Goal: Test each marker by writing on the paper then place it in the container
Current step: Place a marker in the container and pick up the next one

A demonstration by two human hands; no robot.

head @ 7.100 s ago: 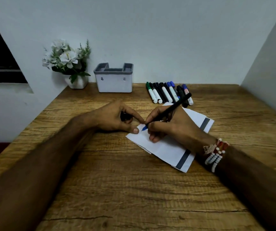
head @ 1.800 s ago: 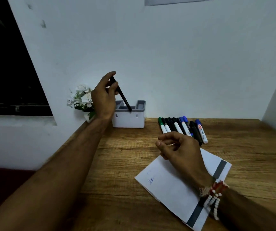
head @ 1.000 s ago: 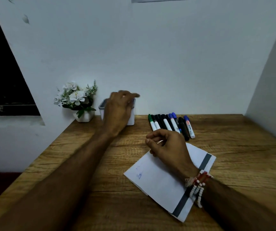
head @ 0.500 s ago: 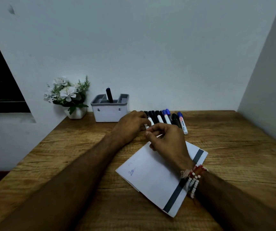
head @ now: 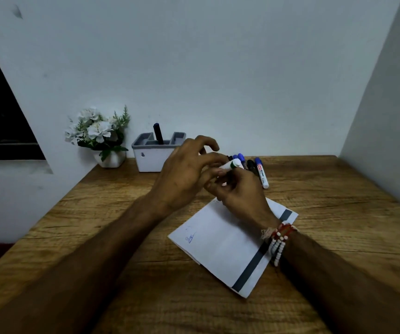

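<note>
Grips green-and-white marker (head: pixel 233 164) in curled right hand (head: pixel 242 197), pinches it with left hand (head: pixel 189 169) (axis slanting away-right), just above paper (head: pixel 218 244).

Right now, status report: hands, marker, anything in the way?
Left hand and right hand both grip green marker, above paper. One dark marker stands in container. Nothing blocks the paper.

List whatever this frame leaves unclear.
Head view throughout.
Green marker: left hand and right hand cover most of it; cap state unknown.
Marker row: hands hide the near ends; count unclear.
Blue scribble on paper: too small to read.
Container: walls hide its inside.
</note>
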